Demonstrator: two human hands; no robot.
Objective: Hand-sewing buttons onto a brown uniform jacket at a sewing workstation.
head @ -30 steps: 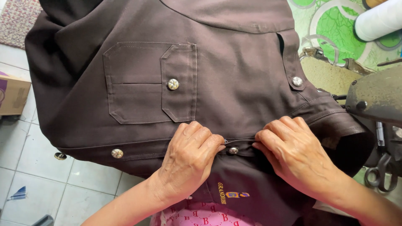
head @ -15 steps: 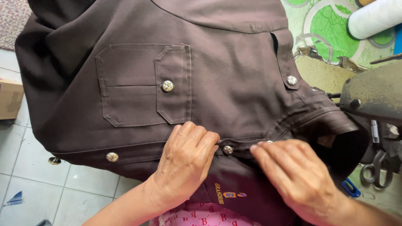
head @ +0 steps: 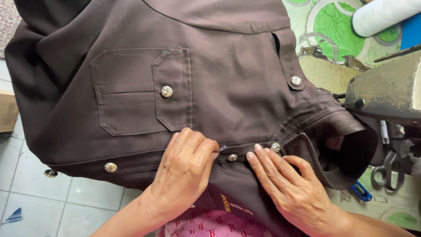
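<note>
- Left hand [head: 186,169] curled, fingertips pinching the brown jacket [head: 228,66] hem beside a metal button [head: 232,157].
- Right hand [head: 289,188] — fingers spread flat on the hem.
- Jacket lies over the worktop [head: 324,74]; soft, limp cloth — probably best gripped at the stitched band.

Jacket [head: 228,66] over table [head: 324,74], sewing machine [head: 386,87] right, scissors [head: 388,169] below it

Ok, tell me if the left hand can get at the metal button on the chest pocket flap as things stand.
Probably yes. The left hand rests on the brown shirt just below the pocket, and the pocket button lies uncovered above it, with only flat cloth between.
</note>
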